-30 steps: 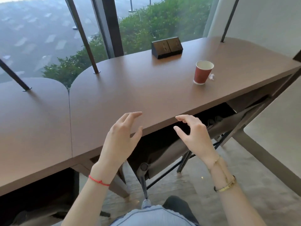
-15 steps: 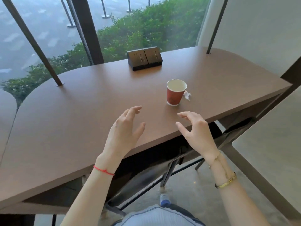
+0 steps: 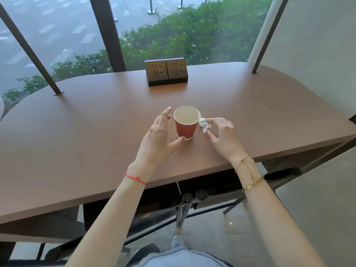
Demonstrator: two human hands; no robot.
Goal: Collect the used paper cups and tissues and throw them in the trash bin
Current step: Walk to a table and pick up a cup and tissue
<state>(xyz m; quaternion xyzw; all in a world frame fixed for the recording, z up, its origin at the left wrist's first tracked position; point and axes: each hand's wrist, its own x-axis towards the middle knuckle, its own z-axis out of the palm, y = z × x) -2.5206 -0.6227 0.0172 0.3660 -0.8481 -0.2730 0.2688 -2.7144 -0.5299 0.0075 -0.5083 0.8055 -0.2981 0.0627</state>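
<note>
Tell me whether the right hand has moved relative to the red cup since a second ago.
Yes. The right hand has moved forward over the table, from its near edge to the tissue beside the red paper cup.

The paper cup [image 3: 186, 125] was red outside, with a white rim and a pale cream inside. The crumpled tissue [image 3: 204, 125] beside it was white. The table [image 3: 96, 132] was plain brown. The socket box [image 3: 166, 71] was dark brown, nearly black. A thin red string [image 3: 135, 179] was on the left wrist, and gold bracelets [image 3: 252, 185] were on the right. The bushes [image 3: 183, 39] were green.
</note>
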